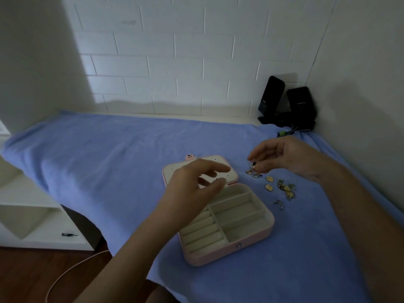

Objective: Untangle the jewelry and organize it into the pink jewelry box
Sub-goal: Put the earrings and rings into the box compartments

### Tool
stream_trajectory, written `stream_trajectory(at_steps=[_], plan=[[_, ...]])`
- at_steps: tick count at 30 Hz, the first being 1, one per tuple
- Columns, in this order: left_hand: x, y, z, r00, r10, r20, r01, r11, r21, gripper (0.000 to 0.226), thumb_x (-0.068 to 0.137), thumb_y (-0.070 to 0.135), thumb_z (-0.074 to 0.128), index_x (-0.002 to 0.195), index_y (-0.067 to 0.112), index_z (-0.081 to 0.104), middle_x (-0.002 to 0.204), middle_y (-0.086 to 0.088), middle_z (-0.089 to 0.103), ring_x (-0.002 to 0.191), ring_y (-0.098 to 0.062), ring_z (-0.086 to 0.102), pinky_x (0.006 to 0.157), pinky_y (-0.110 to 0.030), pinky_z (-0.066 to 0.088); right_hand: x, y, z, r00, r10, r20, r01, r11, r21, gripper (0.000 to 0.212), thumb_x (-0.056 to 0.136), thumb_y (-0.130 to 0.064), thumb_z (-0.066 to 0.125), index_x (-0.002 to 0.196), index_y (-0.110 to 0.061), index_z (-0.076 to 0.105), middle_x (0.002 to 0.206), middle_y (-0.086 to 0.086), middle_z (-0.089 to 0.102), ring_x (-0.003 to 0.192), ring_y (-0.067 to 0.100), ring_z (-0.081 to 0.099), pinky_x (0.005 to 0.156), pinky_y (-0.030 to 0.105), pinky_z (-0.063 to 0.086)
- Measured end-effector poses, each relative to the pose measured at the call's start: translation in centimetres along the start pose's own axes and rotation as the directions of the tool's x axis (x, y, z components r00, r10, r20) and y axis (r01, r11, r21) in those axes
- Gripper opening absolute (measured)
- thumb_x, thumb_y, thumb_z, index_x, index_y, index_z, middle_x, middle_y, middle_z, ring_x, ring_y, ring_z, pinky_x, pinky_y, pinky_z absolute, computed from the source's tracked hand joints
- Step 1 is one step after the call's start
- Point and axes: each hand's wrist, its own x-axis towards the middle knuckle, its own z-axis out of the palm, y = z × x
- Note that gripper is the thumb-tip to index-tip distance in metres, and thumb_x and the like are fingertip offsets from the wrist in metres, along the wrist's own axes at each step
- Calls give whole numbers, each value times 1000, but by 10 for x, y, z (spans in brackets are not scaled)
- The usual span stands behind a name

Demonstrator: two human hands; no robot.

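Finds box [218, 255] open on a blue cloth [105, 162], lid [232, 174] laid flat behind the base, cream lining up.

Places left hand [188, 189] above the lid and the base's rear edge, palm down. Rates left grip wide: fingers stretched, loosely spread, holding nothing. Cannot tell whether touching the lid.

Places right hand [282, 158] just right of the lid, off the box, above the cloth. Rates right grip narrow: thumb and fingertips pinching a small dark-and-silver piece [254, 165], kind too small to tell. Logs a few more small bits directly under that pinch; cannot tell whether hanging or lying.

Logs loose jewelry [284, 188] heaped on the cloth right of the box, near it but apart, gold and silver bits mixed. Logs one silver piece [278, 204] lying alone between heap and base.

Notes two black units [299, 106] upright in the far right corner against the wall, white shelf [32, 215] at left, pale cable [72, 270] on the floor.
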Motion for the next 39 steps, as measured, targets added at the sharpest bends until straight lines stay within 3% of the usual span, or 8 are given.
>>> stream_trajectory(at_steps=[7,10,13,21,27,31,37,39], plan=[[48,2,24,973,-129,193,135,991,-17,14,82,17,71,96,16,71,80,10,68,69,4,64,66,-9,50,0,-3,7,999,-30,-13,29,998,-52,18,76,2,69,88,-12,73,81,7,75,78,17,71,69,17,53],[53,4,26,960,-224,169,255,948,-192,8,82,18,70,84,11,72,67,3,68,57,-1,64,53,-11,47,3,-5,13,995,-86,-59,87,996,13,14,78,2,68,86,-8,71,78,6,74,75,19,70,69,22,55],[52,4,22,940,-313,134,340,882,-325,14,82,22,70,84,8,72,69,1,71,60,-5,67,51,-12,47,7,-7,22,988,-116,-107,123,990,68,11,81,5,65,86,-5,68,73,2,72,71,13,70,66,18,53],[36,0,14,935,-349,-63,269,814,-515,6,80,17,70,77,12,71,64,4,69,56,-5,59,51,-17,47,12,-13,53,948,-218,-231,228,973,19,11,80,0,69,79,-10,65,70,2,69,66,14,68,63,21,54],[12,-8,-7,923,-359,-137,266,856,-444,10,79,19,69,72,12,71,51,1,52,47,-10,43,46,-22,39,12,-16,84,968,-199,-151,210,976,64,6,79,-6,73,79,-10,69,68,2,69,64,16,67,62,23,53],[0,-14,-30,923,-376,-87,326,881,-343,11,81,15,68,73,7,70,47,4,49,42,-6,38,41,-16,34,12,-9,101,974,-225,-40,219,969,-116,7,81,-15,73,87,-11,74,81,-2,72,76,10,67,71,24,54],[-18,-32,-51,843,-535,46,533,824,-193,9,78,17,72,75,9,74,52,0,52,43,-8,31,41,-17,28,20,13,101,948,-315,-49,272,880,-389,8,85,-16,68,90,-11,73,92,-3,69,86,8,62,78,24,51],[-22,-35,-51,826,-563,41,561,810,-171,8,77,16,73,75,9,74,46,4,48,43,-8,30,42,-18,27,22,15,101,951,-305,-39,261,868,-423,10,87,-16,65,93,-12,72,95,-2,68,87,7,61,78,17,49]])
